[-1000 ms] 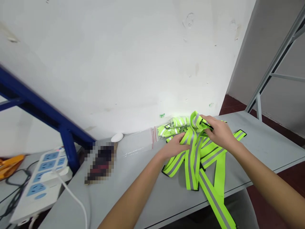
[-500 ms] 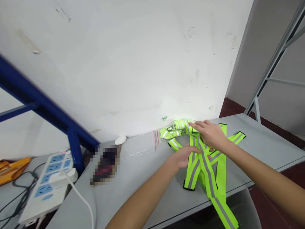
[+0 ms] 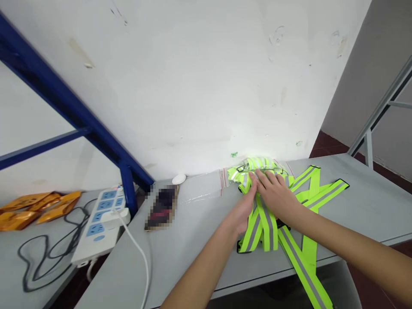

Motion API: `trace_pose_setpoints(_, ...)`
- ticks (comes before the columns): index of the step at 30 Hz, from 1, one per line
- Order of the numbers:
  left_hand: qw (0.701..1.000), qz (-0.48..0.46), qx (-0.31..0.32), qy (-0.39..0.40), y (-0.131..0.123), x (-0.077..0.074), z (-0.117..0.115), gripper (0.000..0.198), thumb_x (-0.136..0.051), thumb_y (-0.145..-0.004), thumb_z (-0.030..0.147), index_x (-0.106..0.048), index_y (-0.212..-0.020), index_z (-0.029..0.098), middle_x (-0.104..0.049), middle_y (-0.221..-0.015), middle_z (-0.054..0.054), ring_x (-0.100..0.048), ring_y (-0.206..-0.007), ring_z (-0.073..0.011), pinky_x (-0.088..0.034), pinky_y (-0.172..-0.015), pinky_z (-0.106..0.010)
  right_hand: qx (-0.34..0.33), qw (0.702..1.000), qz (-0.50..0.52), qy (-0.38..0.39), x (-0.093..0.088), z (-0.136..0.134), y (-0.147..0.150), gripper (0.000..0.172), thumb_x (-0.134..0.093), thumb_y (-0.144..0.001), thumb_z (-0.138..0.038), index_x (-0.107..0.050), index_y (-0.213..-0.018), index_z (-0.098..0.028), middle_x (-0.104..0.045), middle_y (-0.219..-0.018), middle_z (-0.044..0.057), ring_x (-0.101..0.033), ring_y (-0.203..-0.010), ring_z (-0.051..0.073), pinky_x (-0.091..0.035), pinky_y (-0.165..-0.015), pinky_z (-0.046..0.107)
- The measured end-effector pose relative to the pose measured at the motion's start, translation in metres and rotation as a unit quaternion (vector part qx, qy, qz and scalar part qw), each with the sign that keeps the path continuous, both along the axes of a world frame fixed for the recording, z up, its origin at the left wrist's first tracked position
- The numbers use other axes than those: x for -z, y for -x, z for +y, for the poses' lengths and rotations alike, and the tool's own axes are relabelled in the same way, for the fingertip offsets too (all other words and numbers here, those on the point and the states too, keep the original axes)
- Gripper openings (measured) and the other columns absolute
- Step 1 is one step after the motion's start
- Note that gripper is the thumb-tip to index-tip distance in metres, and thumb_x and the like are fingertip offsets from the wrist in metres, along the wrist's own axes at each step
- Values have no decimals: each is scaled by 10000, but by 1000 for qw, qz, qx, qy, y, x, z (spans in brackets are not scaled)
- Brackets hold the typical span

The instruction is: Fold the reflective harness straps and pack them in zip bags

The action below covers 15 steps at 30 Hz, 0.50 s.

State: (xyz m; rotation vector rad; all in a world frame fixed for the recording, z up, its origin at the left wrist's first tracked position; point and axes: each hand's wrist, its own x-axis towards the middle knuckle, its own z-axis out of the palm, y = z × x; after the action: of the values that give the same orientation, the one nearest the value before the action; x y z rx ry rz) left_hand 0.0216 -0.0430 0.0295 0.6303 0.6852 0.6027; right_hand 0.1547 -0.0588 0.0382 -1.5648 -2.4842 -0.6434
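Yellow-green reflective vest (image 3: 262, 229) on a grey bench (image 3: 370, 193), both hands flat upon it

Seen from the head-worn camera, looking forward and down. The vest lies gathered in a layered band of straps with grey reflective stripes, near the bench's back edge. The left hand (image 3: 240, 214) rests on the vest's near layers, and the right hand (image 3: 275, 197) lies across its upper end, with its fingers (image 3: 267, 182) spread and just beside the left fingertips. Neither hand closes around anything; both lie open and press down.

Right of the vest, a long strap (image 3: 304, 268) trails over the bench's front edge, and two more bands with black-edged ends (image 3: 325, 193) fan out across the bench.

Behind the vest, a clear zip bag (image 3: 202, 189) with a red-striped seal lies against the wall, holding more folded reflective bands (image 3: 257, 165).

Left of the vest lie a small white disc (image 3: 179, 179), a pixelated flat object (image 3: 161, 208), and a power strip (image 3: 96, 225) with blue sockets, trailing a white cable (image 3: 138, 253). Orange packets (image 3: 32, 210) lie farther left.

Technique: flat, spread palms appear well suited here, since even pressure across the layers should stop the smooth bands from sliding. The trailing strap is the likeliest to drag the stack askew.
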Motion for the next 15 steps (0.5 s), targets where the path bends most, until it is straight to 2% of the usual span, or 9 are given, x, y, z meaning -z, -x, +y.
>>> trace_pose_setpoints(3,1000,-25,-6,0,0,9,5,670,-549,-830,616,-453,-1372,234,-693,-1106,-99,-668,-1008,-263,-542,-841,-370,-23,997,39,70,-1,-4,1,794,-475,-767,-48,-192,-1507,-87,-322,-1521,168,-341,-1349,382,-387,-1023,538)
trace_pose_setpoints(6,999,-31,-10,2,2,21,12,606,-573,-838,574,-526,-1304,189,-716,-1026,-109,-693,-921,-255,-552,-821,-367,-54,980,117,152,-10,-7,-8,783,-417,-782,-45,-150,-1515,-108,-275,-1546,149,-261,-1414,312,-379,-1063,487)
trace_pose_setpoints(9,1000,-17,-4,-24,7,27,15,513,-652,-825,464,-587,-1212,134,-732,-917,-126,-711,-783,-245,-567,-753,-355,-40,955,228,184,-27,-3,-22,624,-406,-898,-196,-231,-1497,-184,-393,-1487,117,-348,-1374,265,-395,-1055,447)
trace_pose_setpoints(11,999,-26,12,-46,11,27,13,473,-676,-818,423,-604,-1173,119,-734,-870,-130,-710,-720,-236,-572,-705,-346,-1,943,273,189,-36,5,-34,656,-543,-870,-390,-326,-1461,-207,-418,-1465,122,-353,-1360,321,-378,-1051,501)
trace_pose_setpoints(13,997,-34,30,-61,13,27,10,458,-693,-806,418,-613,-1144,119,-733,-829,-127,-707,-687,-233,-572,-659,-339,11,917,290,274,-41,14,-45,736,-635,-788,-519,-408,-1421,-221,-460,-1436,124,-424,-1305,356,-438,-982,495)
trace_pose_setpoints(15,996,-34,35,-71,14,27,8,439,-705,-796,415,-621,-1116,126,-731,-808,-120,-704,-684,-229,-571,-643,-335,-2,885,292,363,-41,21,-53,666,-620,-788,-557,-500,-1358,-234,-541,-1368,108,-535,-1203,337,-499,-888,435)
